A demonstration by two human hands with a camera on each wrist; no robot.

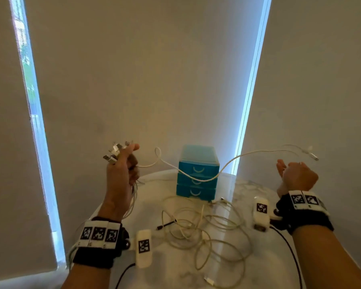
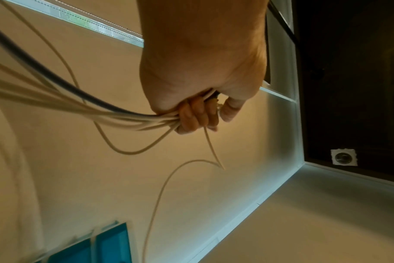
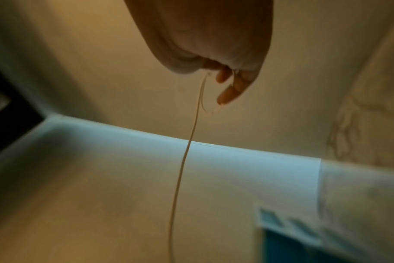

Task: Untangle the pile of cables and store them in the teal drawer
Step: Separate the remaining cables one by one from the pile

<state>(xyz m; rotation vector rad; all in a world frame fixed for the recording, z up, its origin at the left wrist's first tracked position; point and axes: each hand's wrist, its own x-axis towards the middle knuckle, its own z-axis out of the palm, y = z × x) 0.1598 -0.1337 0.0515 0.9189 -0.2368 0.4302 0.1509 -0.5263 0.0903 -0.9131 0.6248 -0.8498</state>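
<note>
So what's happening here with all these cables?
A person is untangling cables at a white marble table. Their left hand grips a bunch of thin white cables, plugs sticking out above the fist. One white braided cable stretches from that fist across to the raised right hand, whose grip on it can't be made out. A loose tangle of white cables lies on the table before the small teal three-drawer plastic unit, its drawers all closed.
</note>
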